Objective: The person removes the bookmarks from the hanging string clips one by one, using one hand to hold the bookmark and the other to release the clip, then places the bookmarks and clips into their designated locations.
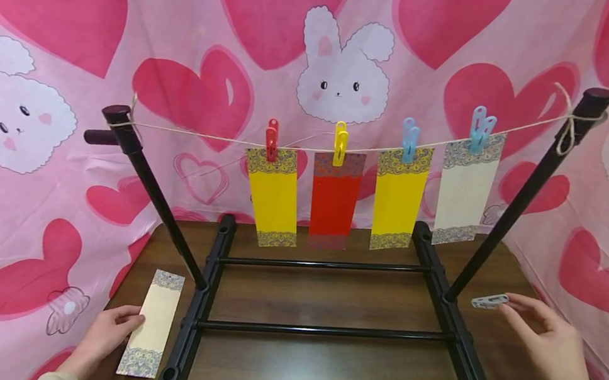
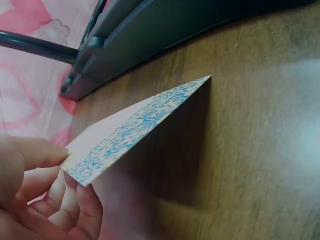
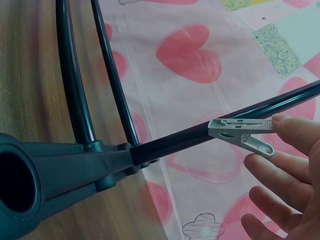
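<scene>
My left hand (image 1: 103, 333) pinched the near end of a cream paper strip (image 1: 151, 322) with patterned borders, thumb on top and fingers curled beneath, so that this end tilted up off the wooden table (image 1: 317, 369) while the far end lay near the left foot of the black rack (image 1: 190, 328); gripping it at the edge seemed the easiest way to get under something so flat. My right hand (image 1: 552, 357) held a white clothespin (image 1: 489, 300) by its tail end between thumb and forefinger, the other fingers spread loose below, and the clip's mouth pointed toward the rack's right slanted post (image 1: 514, 203), just beside it. Above, a twine line (image 1: 203, 136) ran between the two post tops, carrying four strips: a yellow one on a red pin (image 1: 272, 138), a red one on a yellow pin (image 1: 340, 142), a yellow one and a cream one on blue pins. The stretch of line left of the red pin was bare. The rack's crossbars and slanted posts stood between my hands and the line, and a pink cloth with hearts and rabbits (image 1: 345, 68) closed in all round
</scene>
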`<state>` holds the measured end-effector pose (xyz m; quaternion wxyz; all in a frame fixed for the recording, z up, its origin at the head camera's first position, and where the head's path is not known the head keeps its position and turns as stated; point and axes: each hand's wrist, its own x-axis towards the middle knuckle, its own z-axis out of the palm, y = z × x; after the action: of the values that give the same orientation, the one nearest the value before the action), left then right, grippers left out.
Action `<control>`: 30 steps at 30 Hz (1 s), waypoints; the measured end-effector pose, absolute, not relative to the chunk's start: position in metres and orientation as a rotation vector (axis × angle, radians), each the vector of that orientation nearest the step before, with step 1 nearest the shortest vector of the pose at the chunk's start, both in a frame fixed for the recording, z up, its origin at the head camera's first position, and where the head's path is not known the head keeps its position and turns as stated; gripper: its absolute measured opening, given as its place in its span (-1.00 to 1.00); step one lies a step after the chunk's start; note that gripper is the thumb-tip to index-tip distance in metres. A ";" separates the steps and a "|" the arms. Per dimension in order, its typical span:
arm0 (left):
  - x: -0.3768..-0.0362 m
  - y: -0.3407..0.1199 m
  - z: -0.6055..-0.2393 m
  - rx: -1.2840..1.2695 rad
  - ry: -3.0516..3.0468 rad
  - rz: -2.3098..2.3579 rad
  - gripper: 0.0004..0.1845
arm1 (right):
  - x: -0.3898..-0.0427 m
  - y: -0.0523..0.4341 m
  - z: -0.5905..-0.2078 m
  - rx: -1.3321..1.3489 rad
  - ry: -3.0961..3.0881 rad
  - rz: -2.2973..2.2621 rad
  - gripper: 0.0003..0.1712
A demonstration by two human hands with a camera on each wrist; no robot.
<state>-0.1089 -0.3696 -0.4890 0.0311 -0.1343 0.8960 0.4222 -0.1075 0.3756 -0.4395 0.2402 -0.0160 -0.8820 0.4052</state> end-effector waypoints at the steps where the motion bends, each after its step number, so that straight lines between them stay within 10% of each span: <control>1: -0.110 -0.371 -0.489 -0.403 2.770 1.278 -0.59 | -0.107 0.376 -0.440 -0.041 -2.412 1.105 -0.60; 30: -0.119 -0.392 -0.499 -0.267 2.962 0.895 -0.70 | -0.105 0.388 -0.452 -0.092 -2.449 1.162 -0.59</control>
<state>-0.1189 -0.3917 -0.4994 0.0180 -0.0860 0.9536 0.2881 -0.1052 0.3876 -0.4517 0.2133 -0.0333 -0.8822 0.4185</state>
